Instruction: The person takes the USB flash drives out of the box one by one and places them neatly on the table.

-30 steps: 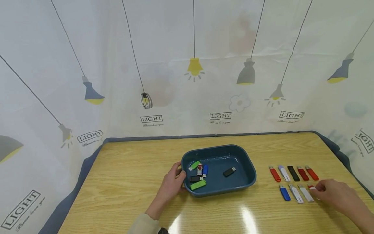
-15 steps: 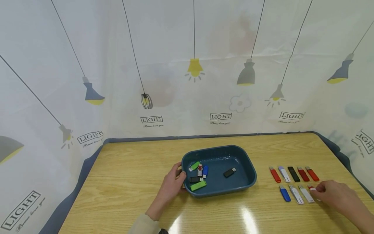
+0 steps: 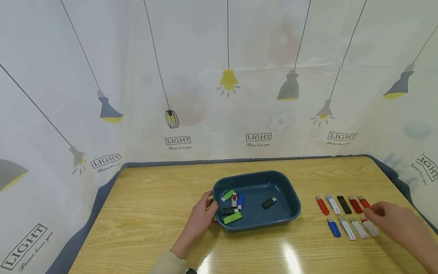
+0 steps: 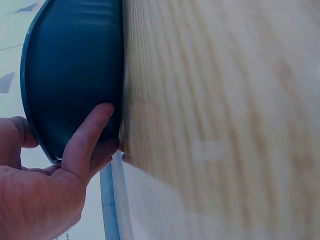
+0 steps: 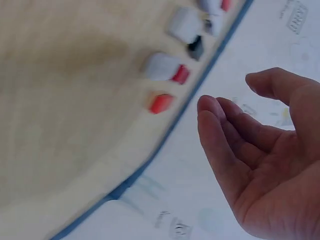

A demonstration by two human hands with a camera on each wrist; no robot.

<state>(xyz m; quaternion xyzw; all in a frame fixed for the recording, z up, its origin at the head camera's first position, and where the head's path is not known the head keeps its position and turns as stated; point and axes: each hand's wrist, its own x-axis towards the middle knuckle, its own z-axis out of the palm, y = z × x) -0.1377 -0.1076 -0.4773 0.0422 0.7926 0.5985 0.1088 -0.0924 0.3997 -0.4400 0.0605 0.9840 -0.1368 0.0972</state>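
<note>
My left hand grips the left end of a dark blue plastic bin, thumb over the rim. In the left wrist view, fingers lie along the bin's outer wall. Inside the bin are several USB sticks: two green, a blue one, a red-and-silver one and two black. My right hand hovers at the right with nothing in it, thumb and fingers apart in the right wrist view. Just left of it lies a white USB stick with a red end; its fingertips overlap a red USB stick.
Two rows of USB sticks lie on the wooden table right of the bin. The back row has red, pale, black and dark red ones; the front row has blue and white ones. A lamp-print sheet hangs behind.
My right hand has let go of the white-and-red USB stick in the front row and lifted slightly up and away. The left hand and the bin have stayed put.
</note>
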